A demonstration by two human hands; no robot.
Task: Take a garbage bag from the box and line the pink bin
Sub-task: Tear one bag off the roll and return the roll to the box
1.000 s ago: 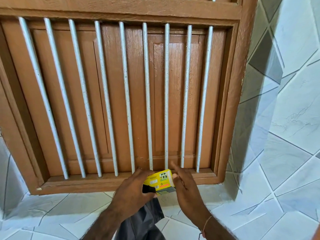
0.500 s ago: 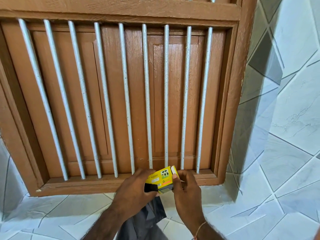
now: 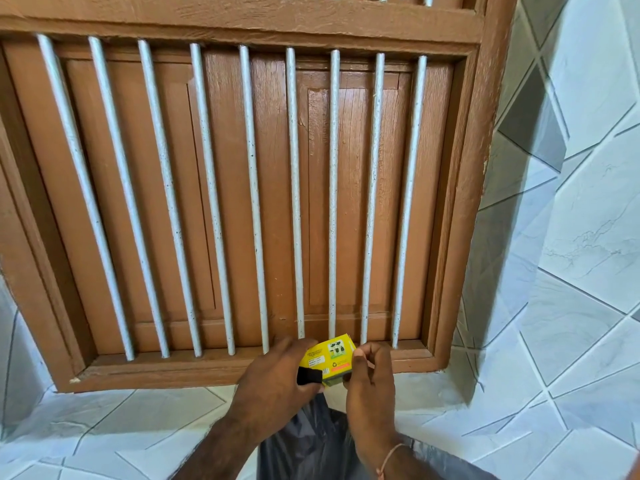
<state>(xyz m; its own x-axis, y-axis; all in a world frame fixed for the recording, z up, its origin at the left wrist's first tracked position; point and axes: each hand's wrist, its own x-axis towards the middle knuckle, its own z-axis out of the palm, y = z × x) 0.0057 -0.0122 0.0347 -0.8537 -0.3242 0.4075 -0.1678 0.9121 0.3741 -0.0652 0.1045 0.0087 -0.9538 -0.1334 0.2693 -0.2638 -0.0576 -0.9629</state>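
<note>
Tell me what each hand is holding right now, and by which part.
The left hand grips the yellow box at its left end, with the black garbage bag hanging below. The right hand pinches the box's right end.

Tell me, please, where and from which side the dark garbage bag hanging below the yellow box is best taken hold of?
Probably high up, on the gathered neck of the garbage bag just under the yellow box, coming from below. There the plastic is bunched narrow enough to pinch, while lower it spreads loose. The left hand and right hand both hold the box.
</note>
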